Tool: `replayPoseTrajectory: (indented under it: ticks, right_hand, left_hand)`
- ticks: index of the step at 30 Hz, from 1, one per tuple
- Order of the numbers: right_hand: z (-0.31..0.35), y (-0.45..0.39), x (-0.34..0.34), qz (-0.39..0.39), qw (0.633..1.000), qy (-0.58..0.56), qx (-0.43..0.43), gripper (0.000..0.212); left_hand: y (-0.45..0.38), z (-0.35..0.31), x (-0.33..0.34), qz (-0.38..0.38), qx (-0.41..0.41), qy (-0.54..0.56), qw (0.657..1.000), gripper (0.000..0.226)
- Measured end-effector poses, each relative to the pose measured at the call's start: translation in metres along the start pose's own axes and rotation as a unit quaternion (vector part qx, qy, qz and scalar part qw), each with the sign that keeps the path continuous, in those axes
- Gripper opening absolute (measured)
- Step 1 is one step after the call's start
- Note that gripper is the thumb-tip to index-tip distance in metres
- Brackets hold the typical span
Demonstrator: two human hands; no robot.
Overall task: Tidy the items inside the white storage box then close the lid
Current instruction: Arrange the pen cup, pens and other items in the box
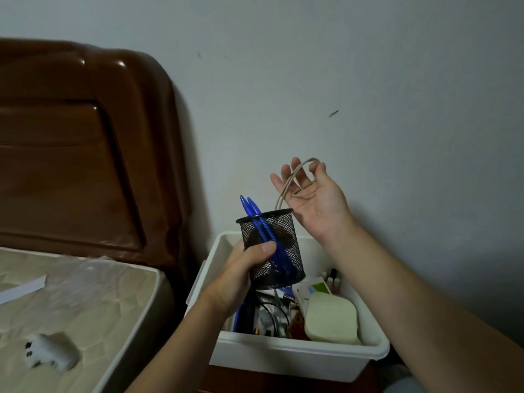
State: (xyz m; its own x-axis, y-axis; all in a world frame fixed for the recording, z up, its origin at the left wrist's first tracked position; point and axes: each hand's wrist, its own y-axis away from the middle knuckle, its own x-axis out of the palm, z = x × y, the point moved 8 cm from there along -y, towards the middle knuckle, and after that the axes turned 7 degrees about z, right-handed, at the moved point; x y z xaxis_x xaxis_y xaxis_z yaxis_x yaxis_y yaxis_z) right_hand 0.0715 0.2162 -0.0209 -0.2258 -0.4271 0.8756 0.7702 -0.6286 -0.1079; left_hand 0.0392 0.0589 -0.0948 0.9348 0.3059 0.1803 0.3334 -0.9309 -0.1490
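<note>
My left hand (243, 275) grips a black mesh pen cup (273, 251) above the white storage box (289, 355). Two blue pens (251, 207) stick out of the cup's top. My right hand (313, 198) is raised palm-up behind the cup, fingers spread, with a looped beige cord (297, 180) draped over the fingers and palm. One end of the cord drops into the cup. Inside the box lie a pale green case (331, 319), small cartons, dark wires and more blue pens. No lid is in view.
The box sits on a dark wooden stand against a pale wall. To the left is a bed with a bare mattress (85, 307) and a brown headboard (85, 137). On the mattress lie a white plug adapter (49, 354), a clear plastic bag and a paper strip.
</note>
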Motion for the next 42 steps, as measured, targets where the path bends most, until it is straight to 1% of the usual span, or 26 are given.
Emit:
replayPoseTrajectory:
  ticks: [2,4,5,7,9,11,13,16,18,20,22,25,26,29,31,34,35,37,39,41,42]
  right_hand:
    - [0.005,-0.003,-0.015,-0.021,1.0,0.021,0.006,0.034]
    - [0.009,-0.004,-0.036,-0.046,0.995,0.084,0.018,0.035]
    - [0.01,-0.002,-0.048,-0.057,0.988,0.138,0.03,0.035]
    - [0.005,0.003,-0.071,-0.07,0.959,0.269,0.057,0.034]
    - [-0.006,0.008,-0.088,-0.068,0.915,0.39,0.078,0.033]
    - [-0.025,0.009,-0.099,-0.059,0.86,0.495,0.112,0.035]
    - [-0.049,0.008,-0.11,-0.039,0.793,0.586,0.159,0.034]
    - [-0.086,0.002,-0.131,0.005,0.675,0.707,0.21,0.027]
    - [-0.111,-0.002,-0.142,0.051,0.6,0.766,0.225,0.036]
    - [-0.138,-0.006,-0.155,0.1,0.522,0.813,0.236,0.037]
    - [-0.165,-0.01,-0.169,0.148,0.453,0.843,0.251,0.038]
    - [-0.204,-0.021,-0.185,0.206,0.382,0.857,0.279,0.044]
    - [-0.214,-0.026,-0.186,0.218,0.367,0.861,0.275,0.044]
    - [-0.24,-0.046,-0.187,0.247,0.358,0.865,0.252,0.043]
    - [-0.254,-0.054,-0.192,0.262,0.343,0.862,0.266,0.042]
    - [-0.263,-0.06,-0.199,0.261,0.325,0.873,0.252,0.044]
    - [-0.264,-0.059,-0.2,0.269,0.307,0.88,0.245,0.048]
    - [-0.269,-0.053,-0.204,0.307,0.244,0.886,0.248,0.057]
    - [-0.267,-0.047,-0.208,0.315,0.191,0.888,0.274,0.06]
    - [-0.261,-0.044,-0.207,0.303,0.154,0.895,0.289,0.058]
    - [-0.258,-0.041,-0.206,0.296,0.142,0.896,0.299,0.054]
  left_hand:
    - [-0.001,-0.005,-0.006,-0.011,0.009,-0.021,1.0,0.064]
    - [0.001,-0.016,-0.025,-0.064,0.033,-0.048,0.996,0.06]
    - [0.003,-0.021,-0.036,-0.096,0.05,-0.05,0.993,0.058]
    - [0.008,-0.032,-0.058,-0.148,0.081,-0.046,0.985,0.056]
    - [0.013,-0.042,-0.072,-0.176,0.099,-0.039,0.979,0.054]
    - [0.019,-0.048,-0.08,-0.197,0.112,-0.034,0.973,0.059]
    - [0.024,-0.053,-0.087,-0.22,0.113,-0.052,0.968,0.063]
    - [0.029,-0.051,-0.098,-0.238,0.106,-0.072,0.963,0.066]
    - [0.031,-0.044,-0.105,-0.246,0.102,-0.079,0.961,0.07]
    - [0.031,-0.033,-0.114,-0.261,0.096,-0.078,0.957,0.073]
    - [0.03,-0.018,-0.121,-0.281,0.09,-0.075,0.953,0.075]
    - [0.028,0.004,-0.132,-0.315,0.083,-0.091,0.941,0.076]
    - [0.028,0.011,-0.136,-0.33,0.083,-0.092,0.936,0.076]
    - [0.029,0.03,-0.145,-0.369,0.081,-0.07,0.923,0.079]
    - [0.029,0.04,-0.148,-0.385,0.079,-0.059,0.918,0.081]
    - [0.027,0.048,-0.149,-0.396,0.076,-0.053,0.914,0.08]
    - [0.026,0.05,-0.149,-0.395,0.075,-0.056,0.914,0.079]
    - [0.024,0.053,-0.15,-0.392,0.07,-0.058,0.915,0.075]
    - [0.024,0.055,-0.152,-0.391,0.069,-0.041,0.917,0.074]
    - [0.025,0.057,-0.153,-0.388,0.068,-0.012,0.919,0.075]
    - [0.025,0.057,-0.154,-0.387,0.067,0.001,0.919,0.075]
